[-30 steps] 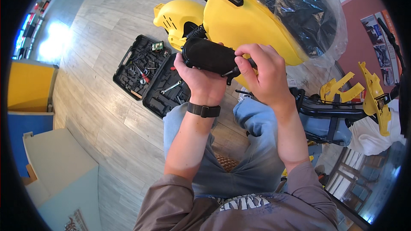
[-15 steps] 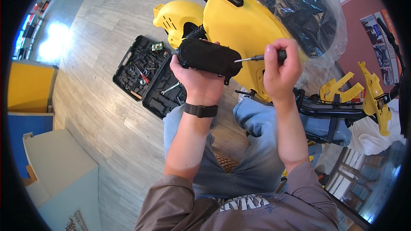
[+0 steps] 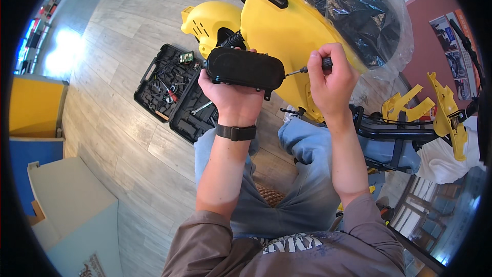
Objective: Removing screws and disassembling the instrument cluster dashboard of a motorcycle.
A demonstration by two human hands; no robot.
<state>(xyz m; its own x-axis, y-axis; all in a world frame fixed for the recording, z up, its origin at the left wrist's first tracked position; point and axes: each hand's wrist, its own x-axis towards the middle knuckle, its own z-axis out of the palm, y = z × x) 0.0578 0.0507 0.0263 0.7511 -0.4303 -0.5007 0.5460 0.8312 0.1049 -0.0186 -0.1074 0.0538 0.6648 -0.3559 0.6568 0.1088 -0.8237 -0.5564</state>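
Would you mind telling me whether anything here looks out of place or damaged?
Nothing looks damaged. The tool case lies open on the floor, and loose yellow panels sit apart from the yellow body, consistent with assembly work.

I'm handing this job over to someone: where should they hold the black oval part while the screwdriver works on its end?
Probably as the left hand does: cup the black oval part from below at mid-length, leaving the right end free for the screwdriver.

hands 2 (image 3: 233, 97) | black housing 1 (image 3: 245, 68) | screwdriver 1 (image 3: 307, 68) | toolcase 1 (image 3: 154, 79)
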